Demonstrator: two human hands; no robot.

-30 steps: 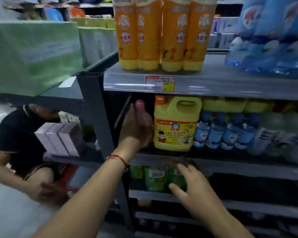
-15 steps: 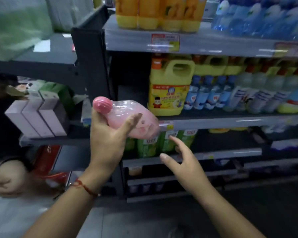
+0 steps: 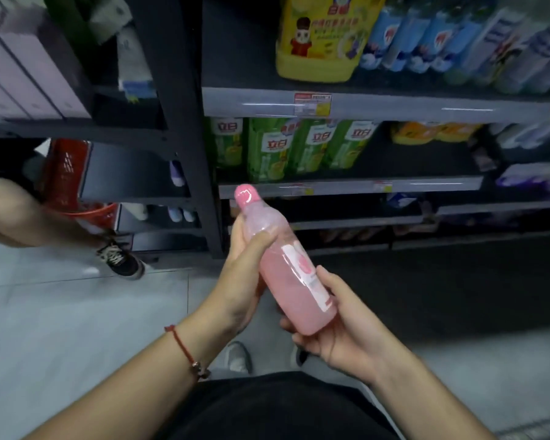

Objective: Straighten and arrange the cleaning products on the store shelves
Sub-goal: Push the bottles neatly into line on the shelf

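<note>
The pink bottle (image 3: 291,268) is off the shelves, tilted in mid-air near the person, with the left hand (image 3: 240,277) wrapped round its neck and the right hand (image 3: 334,325) cupping its base. It seems to be between spots. Next it needs a gap, perhaps left of the green bottles (image 3: 294,147) on the far shelf (image 3: 426,184), and standing upright.

Dim store light. The shelves (image 3: 346,104) sink into deep shadow, with thin glare streaks on their front rails. The floor (image 3: 61,312) is paler. Motion blur smears the upper right corner, and the wide lens bends the edges.
</note>
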